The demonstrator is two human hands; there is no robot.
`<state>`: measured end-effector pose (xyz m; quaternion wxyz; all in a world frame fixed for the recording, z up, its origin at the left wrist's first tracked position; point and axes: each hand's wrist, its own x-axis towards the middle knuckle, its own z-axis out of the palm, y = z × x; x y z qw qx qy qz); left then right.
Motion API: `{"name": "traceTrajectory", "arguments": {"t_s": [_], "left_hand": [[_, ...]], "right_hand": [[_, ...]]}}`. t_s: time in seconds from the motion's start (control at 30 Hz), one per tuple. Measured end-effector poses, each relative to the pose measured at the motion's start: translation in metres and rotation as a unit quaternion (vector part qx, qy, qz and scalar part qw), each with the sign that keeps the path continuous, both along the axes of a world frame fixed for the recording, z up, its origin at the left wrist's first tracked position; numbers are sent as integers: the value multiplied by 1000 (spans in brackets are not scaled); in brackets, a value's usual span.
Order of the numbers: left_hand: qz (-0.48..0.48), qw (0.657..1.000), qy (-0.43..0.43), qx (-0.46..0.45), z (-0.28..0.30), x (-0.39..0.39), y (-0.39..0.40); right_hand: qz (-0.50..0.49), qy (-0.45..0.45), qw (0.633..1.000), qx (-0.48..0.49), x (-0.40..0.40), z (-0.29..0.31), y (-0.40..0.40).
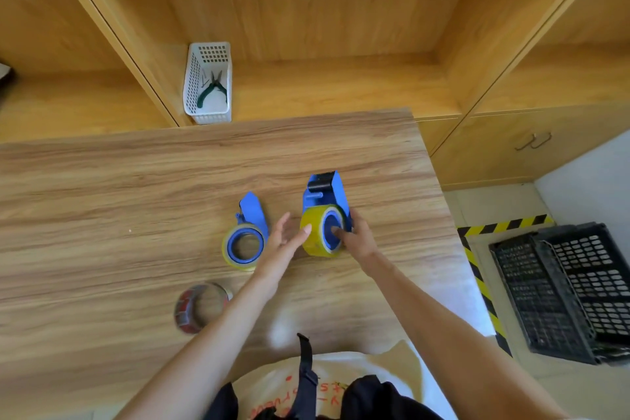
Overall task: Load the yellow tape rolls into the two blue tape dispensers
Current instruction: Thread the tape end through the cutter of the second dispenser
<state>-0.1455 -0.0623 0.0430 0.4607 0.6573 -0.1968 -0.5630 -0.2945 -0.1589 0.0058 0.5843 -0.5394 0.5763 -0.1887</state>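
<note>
While both yellow tape rolls sit on the wood-grain worktop (136,181), each is already around the blue hub of a dispenser. The right roll (315,235) is glossy, translucent yellow and stands tilted on the right dispenser (325,194), a blue plastic body with a black roller at its far end. The left roll (238,254) lies flat around the ring of the left dispenser (252,211), whose blue handle points away from the person.

The right hand (356,237) wraps the near side of the right dispenser, thumb pressed into the blue core. The left hand (284,239) is spread flat and grasps nothing, its thumb tip touching the yellow roll's edge. Both forearms are bare.

A red-printed tape roll (192,309) lies nearer the person. Green-handled pliers (213,89) rest in a white perforated basket (194,78) on the shelf.
</note>
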Motion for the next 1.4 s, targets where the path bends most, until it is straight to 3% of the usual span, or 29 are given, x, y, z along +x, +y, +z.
{"name": "traceTrajectory", "arguments": {"t_s": [0.1, 0.2, 0.33, 0.4, 0.5, 0.63, 0.73, 1.0, 1.4], "left_hand": [[-15, 992, 124, -11, 10, 0, -5], [-37, 989, 129, -63, 23, -2, -10], [-46, 978, 173, -106, 36, -2, -3], [-34, 981, 151, -119, 39, -5, 4], [-11, 989, 88, -119, 36, -13, 9], [-4, 993, -2, -119, 29, -13, 8], [-1, 990, -48, -135, 25, -11, 7], [-6, 990, -54, -132, 29, -15, 9], [-8, 993, -42, -112, 38, -21, 5]], "right_hand": [[-14, -103, 994, 31, 0, 24, 1], [21, -125, 992, 23, -3, 41, 6], [146, -142, 979, 30, -17, 62, 4], [158, -144, 977, -25, -24, 74, 2], [76, -108, 971, -200, -22, 93, 0], [174, 45, 925, -336, -1, 113, -3], [167, 99, 921, -338, 10, 115, -2], [132, 134, 921, -341, 17, 118, 0], [122, 92, 913, -379, 8, 112, -1]]}}
